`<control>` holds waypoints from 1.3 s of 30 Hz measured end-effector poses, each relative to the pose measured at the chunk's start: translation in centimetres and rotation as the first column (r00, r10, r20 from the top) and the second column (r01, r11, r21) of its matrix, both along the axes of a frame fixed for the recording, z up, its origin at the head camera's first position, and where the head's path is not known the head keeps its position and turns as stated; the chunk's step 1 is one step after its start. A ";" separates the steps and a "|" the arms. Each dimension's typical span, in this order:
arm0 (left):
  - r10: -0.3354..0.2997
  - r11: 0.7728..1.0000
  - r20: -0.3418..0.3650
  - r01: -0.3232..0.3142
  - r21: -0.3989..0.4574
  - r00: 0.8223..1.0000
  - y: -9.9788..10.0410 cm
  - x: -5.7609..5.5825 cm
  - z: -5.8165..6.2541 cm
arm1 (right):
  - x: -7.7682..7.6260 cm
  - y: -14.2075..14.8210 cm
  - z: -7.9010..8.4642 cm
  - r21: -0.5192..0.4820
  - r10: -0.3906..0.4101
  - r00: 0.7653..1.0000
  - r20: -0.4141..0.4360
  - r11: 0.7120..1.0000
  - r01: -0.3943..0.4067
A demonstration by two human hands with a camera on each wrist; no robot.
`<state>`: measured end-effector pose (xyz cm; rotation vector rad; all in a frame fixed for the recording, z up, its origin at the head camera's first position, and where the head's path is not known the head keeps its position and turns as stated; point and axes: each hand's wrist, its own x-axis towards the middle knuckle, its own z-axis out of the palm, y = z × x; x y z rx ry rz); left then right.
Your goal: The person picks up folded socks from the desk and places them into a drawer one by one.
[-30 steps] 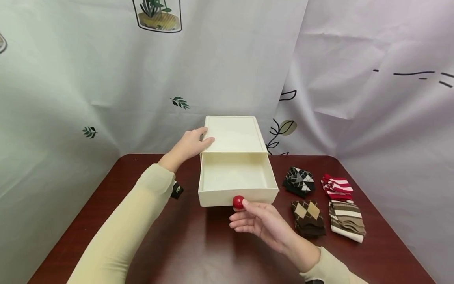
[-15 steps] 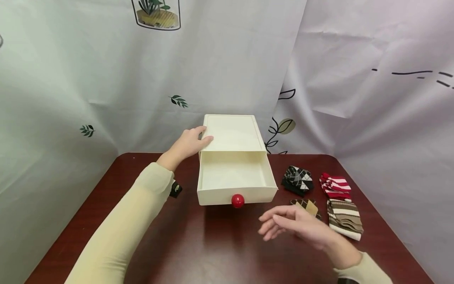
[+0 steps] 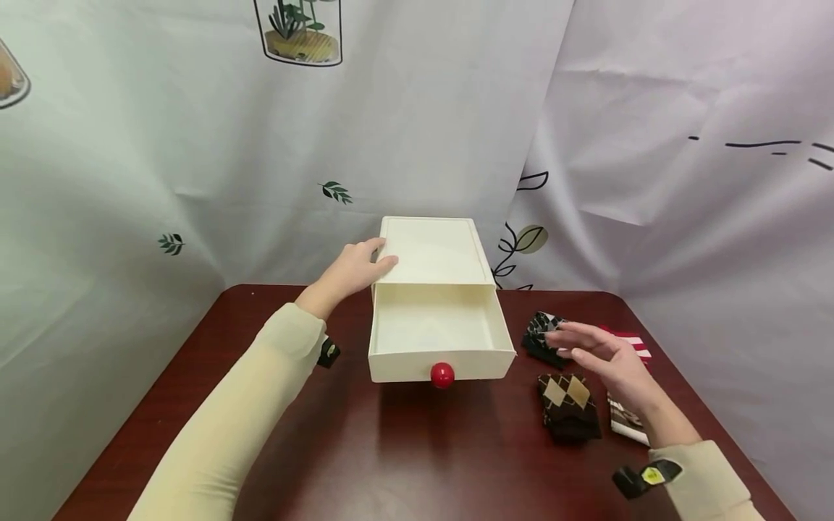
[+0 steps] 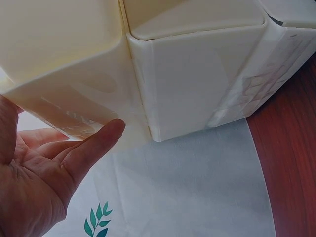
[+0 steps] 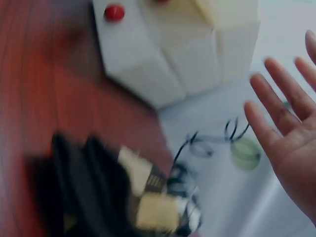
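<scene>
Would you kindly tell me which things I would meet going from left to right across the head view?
Left hand → red knob → brown argyle socks → brown-and-white striped socks.

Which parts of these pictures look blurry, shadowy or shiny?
Right wrist view: the brown argyle socks are smeared; head view: mostly crisp, with a dark patch, shadow or reflection, below the drawer and pale sheen on the tabletop; left wrist view: dim, though the left hand looks fairly sharp.
</scene>
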<state>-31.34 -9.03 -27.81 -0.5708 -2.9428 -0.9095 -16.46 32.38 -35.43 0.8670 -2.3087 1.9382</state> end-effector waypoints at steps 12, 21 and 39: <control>0.006 1.000 0.003 -0.006 0.005 1.000 0.1 0.4 -0.2 | -1.7 3.5 -5.7 0.224 -0.331 0.943 -0.025 0.918 0.328; -0.006 1.000 -0.004 0.006 0.027 1.000 -0.1 0.2 -0.3 | -1.7 3.9 -8.2 0.418 -0.294 0.956 0.002 0.868 0.267; -0.003 0.999 -0.003 0.003 0.046 1.000 -0.4 0.0 -0.2 | -1.9 3.1 -7.7 0.573 -0.327 0.941 0.087 0.789 0.221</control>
